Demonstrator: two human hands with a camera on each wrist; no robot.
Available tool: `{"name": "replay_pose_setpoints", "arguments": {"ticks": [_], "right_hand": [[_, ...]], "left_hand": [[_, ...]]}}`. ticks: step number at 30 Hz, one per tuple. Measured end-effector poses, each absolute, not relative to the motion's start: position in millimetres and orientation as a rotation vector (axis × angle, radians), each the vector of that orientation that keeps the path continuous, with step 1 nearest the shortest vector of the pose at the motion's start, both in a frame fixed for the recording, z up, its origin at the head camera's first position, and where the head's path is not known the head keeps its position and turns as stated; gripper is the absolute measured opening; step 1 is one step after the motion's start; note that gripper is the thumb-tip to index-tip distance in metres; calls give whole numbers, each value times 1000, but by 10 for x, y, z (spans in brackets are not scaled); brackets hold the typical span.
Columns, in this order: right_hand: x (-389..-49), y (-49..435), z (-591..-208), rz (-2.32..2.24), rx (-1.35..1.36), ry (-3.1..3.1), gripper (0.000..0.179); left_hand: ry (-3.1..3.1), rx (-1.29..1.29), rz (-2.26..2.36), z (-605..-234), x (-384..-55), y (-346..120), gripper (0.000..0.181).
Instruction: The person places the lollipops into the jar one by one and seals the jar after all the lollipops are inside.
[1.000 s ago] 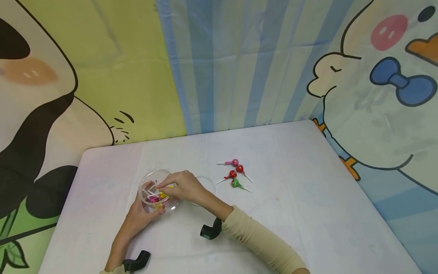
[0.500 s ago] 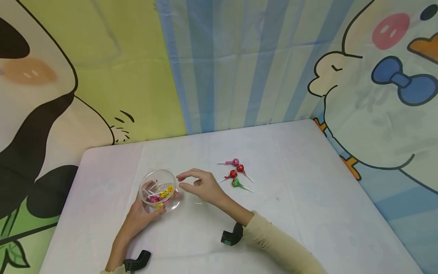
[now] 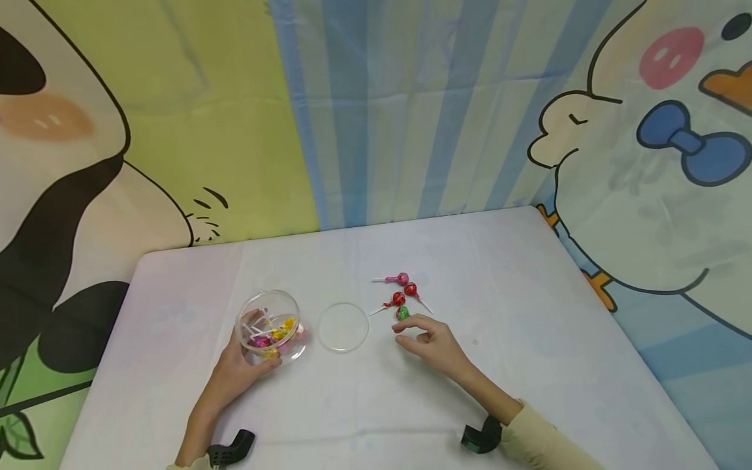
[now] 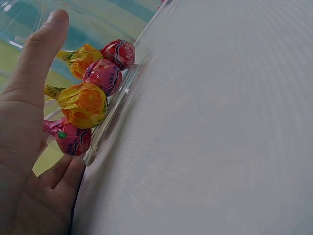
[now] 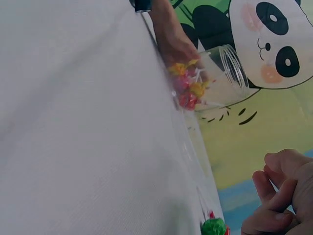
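Observation:
My left hand [image 3: 235, 373] grips a clear plastic jar [image 3: 296, 351] at the left of the table, fingers and thumb around its wall. Inside lie several lollipops [image 4: 84, 104] in yellow, pink and red wrappers; white sticks point up toward the open mouth. My right hand [image 3: 433, 344], fingers loosely bent and holding nothing, is over the near side of a green lollipop [image 3: 402, 313] and hides its stick. I cannot tell whether they touch. Just beyond it are two red lollipops [image 3: 410, 289] and a pink lollipop [image 3: 403, 279].
A clear round lid [image 3: 343, 328] lies flat between the jar and the loose lollipops. White cloth covers the table [image 3: 352, 405]. Behind and beside it hang printed cartoon curtains [image 3: 399, 117]. Each wrist wears a black camera mount [image 3: 483, 436].
My right hand has come out of the jar's mouth and moved right, past the lid, to the green lollipop. My left hand stays on the jar.

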State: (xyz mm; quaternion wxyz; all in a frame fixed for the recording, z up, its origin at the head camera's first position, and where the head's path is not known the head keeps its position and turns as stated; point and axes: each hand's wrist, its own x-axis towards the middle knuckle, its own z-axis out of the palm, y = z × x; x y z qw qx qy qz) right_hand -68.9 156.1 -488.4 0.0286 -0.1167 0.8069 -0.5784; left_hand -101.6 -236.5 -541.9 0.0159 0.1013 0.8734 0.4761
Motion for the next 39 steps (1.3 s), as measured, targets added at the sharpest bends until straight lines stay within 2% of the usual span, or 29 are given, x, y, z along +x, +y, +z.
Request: {"name": "replay_pose_setpoints", "arguments": {"ticks": [11,14,19,23,28,32,39], "right_hand": [[-554,2002,-5049,-1753,-160,2604,24],[-550,2056,-5092,-1696,-176,2693,21],[-594,2088,-5181,-1396,-260,3023,22],[-661,2071,-5221,-1189,-196,3108,25],[-752,2009,-5197,-1060,-124,3076,14],[-790,1983,-5182,-1032,-109,3076,6],[-819,2029,-5237,-1155,-103,3052,8]], "left_hand": [[2702,295,1493,-5415,-1001,-2357,104],[2700,292,1492,-5414,-1001,-2357,104],[2702,280,1480,-5398,-992,-2362,104],[2706,280,1477,-5393,-986,-2362,104],[2704,289,1488,-5407,-992,-2358,104],[2700,299,1495,-5411,-999,-2351,104],[2687,284,1497,-5388,-1007,-2347,103]]}}
